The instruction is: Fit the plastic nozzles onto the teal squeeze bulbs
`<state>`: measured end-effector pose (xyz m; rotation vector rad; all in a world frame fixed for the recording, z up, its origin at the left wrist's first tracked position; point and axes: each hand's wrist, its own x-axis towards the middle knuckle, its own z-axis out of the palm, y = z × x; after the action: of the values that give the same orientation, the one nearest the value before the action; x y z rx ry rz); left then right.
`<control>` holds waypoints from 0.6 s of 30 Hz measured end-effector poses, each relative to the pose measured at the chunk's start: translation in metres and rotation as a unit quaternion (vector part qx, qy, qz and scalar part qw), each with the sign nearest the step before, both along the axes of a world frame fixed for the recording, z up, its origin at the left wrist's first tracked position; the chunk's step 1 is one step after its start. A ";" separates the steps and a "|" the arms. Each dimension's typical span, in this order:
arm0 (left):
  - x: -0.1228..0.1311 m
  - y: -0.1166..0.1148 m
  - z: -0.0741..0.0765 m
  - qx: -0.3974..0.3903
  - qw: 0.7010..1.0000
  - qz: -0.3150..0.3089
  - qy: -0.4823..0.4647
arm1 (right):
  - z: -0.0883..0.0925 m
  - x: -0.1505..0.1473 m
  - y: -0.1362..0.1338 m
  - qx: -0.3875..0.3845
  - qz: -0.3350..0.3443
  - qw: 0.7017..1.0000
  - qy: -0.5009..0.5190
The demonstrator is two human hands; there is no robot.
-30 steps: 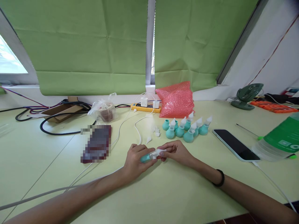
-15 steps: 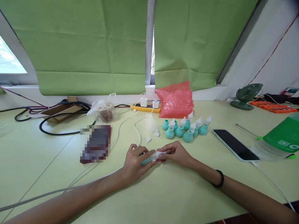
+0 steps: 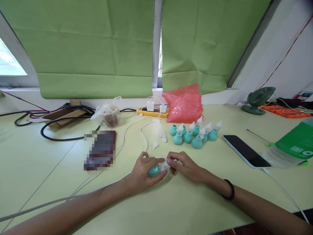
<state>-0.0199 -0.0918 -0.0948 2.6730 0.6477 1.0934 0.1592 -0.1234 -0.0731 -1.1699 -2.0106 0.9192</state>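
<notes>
A teal and clear nasal aspirator (image 3: 162, 165) lies level between my hands, just above the pale table. My left hand (image 3: 146, 168) is closed around its teal bulb, thumb below and fingers above. At the other end, my right hand (image 3: 182, 164) pinches the white tip, which is mostly hidden by the fingers. Beyond the hands stand several like aspirators (image 3: 197, 142) with teal bulbs and whitish tips. Among them is a bare teal bulb (image 3: 173, 130) without a tip. Loose white tips (image 3: 155, 146) and small clear pieces (image 3: 164, 139) lie left of the group.
A pink bubble-wrap bag (image 3: 183, 106) stands behind the bulbs, beside a yellow power strip (image 3: 151, 112). To the right are a phone (image 3: 245, 151), a large bottle (image 3: 290, 147) and a green fan (image 3: 259, 99). Left lie a blurred dark item (image 3: 101, 150), bagged tape (image 3: 110, 117) and cables.
My left fingers have opened wider around the bulb, so more teal shows. My right hand has shifted slightly right and its fingers have curled more over the tip.
</notes>
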 end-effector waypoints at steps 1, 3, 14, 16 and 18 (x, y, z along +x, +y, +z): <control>0.000 0.000 -0.001 0.010 1.000 0.001 0.001 | 0.000 0.001 0.000 -0.005 0.007 1.000 -0.012; 0.000 0.002 -0.002 0.028 0.999 0.013 0.009 | -0.002 0.001 0.002 -0.022 0.011 1.000 -0.018; 0.000 -0.001 -0.003 0.120 0.990 0.063 0.050 | -0.014 -0.009 0.004 -0.164 -0.040 0.983 0.078; 0.001 -0.001 -0.004 0.144 0.986 0.074 0.046 | -0.015 -0.013 0.003 -0.170 -0.058 0.980 0.088; 0.002 -0.001 -0.006 0.163 0.982 0.086 0.049 | -0.017 -0.016 0.003 -0.181 -0.078 0.976 0.096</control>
<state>-0.0183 -0.0927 -0.1006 3.0120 0.7924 1.2116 0.1432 -0.1203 -0.0897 -1.3515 -1.6143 1.3018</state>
